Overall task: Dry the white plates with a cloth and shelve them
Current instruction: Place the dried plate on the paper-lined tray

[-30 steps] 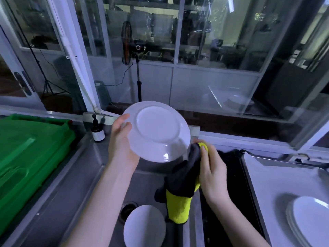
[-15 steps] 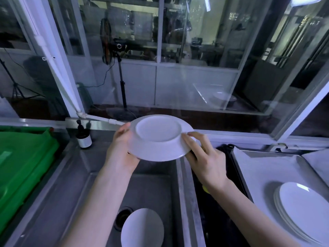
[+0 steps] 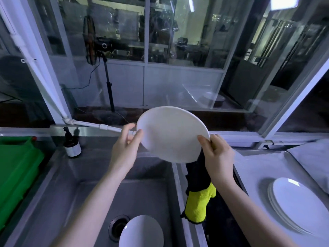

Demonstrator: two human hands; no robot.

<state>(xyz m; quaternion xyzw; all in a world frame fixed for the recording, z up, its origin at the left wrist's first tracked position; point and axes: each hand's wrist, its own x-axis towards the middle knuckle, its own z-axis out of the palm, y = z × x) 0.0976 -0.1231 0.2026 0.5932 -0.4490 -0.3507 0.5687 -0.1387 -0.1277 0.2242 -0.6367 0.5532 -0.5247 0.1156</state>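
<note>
Two hands, one raised white plate (image 3: 170, 134). Left hand (image 3: 124, 150) clamped on its left rim, thumb on the near face, fingers curled behind. Right hand (image 3: 219, 155) pinching the right rim, thumb on the face, with one black-and-yellow cloth (image 3: 197, 202) caught under the same fingers and hanging down from behind the plate's lower edge. Plate tilted, face toward the camera, in the air above the back of the sink basin (image 3: 71, 175).

Plates elsewhere: one second white plate (image 3: 140, 232) lying in that basin, just beside the drain (image 3: 118, 227) and cut off by the bottom edge. One stack of plates (image 3: 299, 205) on the metal tray (image 3: 258, 166) at right, several rims visible, exact number unclear. One brown pump bottle (image 3: 71, 145) upright at the back left corner of the sink surround. One green crate (image 3: 16, 172) at far left.

Edges and room: free air on every side of the raised plate. Steel divider (image 3: 179, 189) between the basin and a dark second basin (image 3: 224, 229), the cloth's tail dangling just right of it. Stack well apart from both hands, toward the tray's front.

Stainless steel all round, dull grey. Beyond the counter, a glazed partition in white frames. One white pipe (image 3: 44, 86) slanting down at left, one black stand (image 3: 109, 86) behind the glass, dim shelving farther back.
</note>
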